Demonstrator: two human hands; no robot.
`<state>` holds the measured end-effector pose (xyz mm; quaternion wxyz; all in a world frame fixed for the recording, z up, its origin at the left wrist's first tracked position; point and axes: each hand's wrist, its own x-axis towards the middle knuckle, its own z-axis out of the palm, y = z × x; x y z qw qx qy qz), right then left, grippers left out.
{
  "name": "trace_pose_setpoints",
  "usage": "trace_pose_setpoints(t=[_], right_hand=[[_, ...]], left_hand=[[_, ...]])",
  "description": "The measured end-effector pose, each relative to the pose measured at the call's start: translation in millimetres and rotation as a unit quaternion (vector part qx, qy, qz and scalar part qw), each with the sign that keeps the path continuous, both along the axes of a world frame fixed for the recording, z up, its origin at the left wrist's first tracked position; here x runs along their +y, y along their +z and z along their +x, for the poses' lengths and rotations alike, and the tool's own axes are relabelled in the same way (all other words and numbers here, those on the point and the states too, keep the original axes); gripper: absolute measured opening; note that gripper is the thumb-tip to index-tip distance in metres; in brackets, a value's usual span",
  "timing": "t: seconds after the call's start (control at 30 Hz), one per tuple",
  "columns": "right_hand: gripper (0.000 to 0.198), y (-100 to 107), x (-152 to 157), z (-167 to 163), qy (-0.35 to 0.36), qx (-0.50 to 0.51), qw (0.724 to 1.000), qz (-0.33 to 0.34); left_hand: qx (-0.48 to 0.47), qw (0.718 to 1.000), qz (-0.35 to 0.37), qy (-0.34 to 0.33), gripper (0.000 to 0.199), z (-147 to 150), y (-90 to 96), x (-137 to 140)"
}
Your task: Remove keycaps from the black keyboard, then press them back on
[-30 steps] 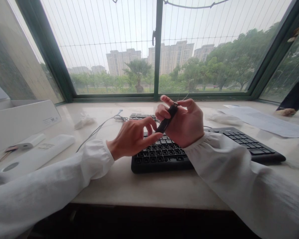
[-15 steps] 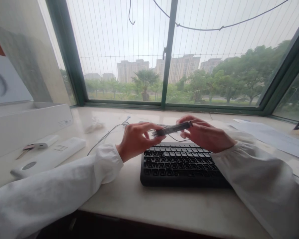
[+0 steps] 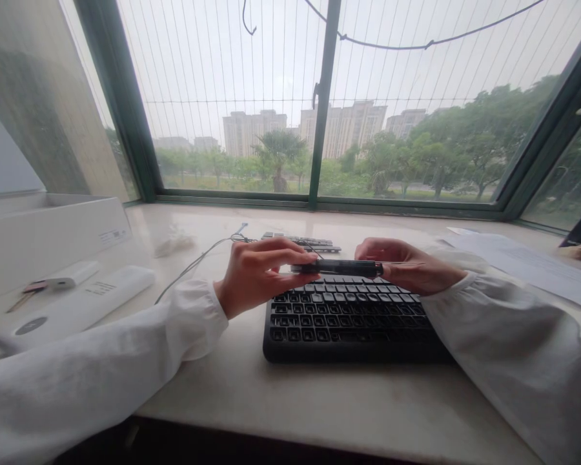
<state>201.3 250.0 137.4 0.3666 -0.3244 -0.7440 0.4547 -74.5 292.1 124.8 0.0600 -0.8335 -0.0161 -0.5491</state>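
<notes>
So the slim black bar (image 3: 341,267) is level now, lower and just above the top rows of the black keyboard (image 3: 348,320); half a second ago it was tilted, right end up. Left hand (image 3: 256,274) pinches its left end between thumb and fingers, right hand (image 3: 407,265) is curled around the right end. Bar looks glossy, long and thin. Keyboard is matte with chunky square keys, sitting on a smooth pale stone sill (image 3: 319,400). Loose white sleeves, soft fabric.
</notes>
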Motion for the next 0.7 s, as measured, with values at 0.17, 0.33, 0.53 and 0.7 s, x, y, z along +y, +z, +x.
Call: trace_pose_setpoints(t=[0.17, 0.33, 0.53, 0.7], right_hand=[[0.034, -2.2, 2.2, 2.0, 0.025, -0.003, 1.000, -0.007], [0.035, -3.8, 3.4, 2.1, 0.025, -0.013, 1.000, -0.014], [0.038, -3.5, 4.1, 3.8, 0.007, -0.005, 1.000, -0.024], [0.037, -1.8, 3.5, 3.6, 0.007, 0.000, 1.000, -0.026]], left_hand=[[0.000, 1.000, 0.007, -0.003, 0.017, 0.8, -0.5, -1.3], [0.000, 1.000, 0.015, -0.003, 0.016, 1.4, -0.8, -2.1], [0.004, 1.000, 0.012, 0.007, 0.016, 0.9, -0.3, -3.2], [0.003, 1.000, 0.018, 0.013, 0.015, 0.5, 0.5, -4.1]])
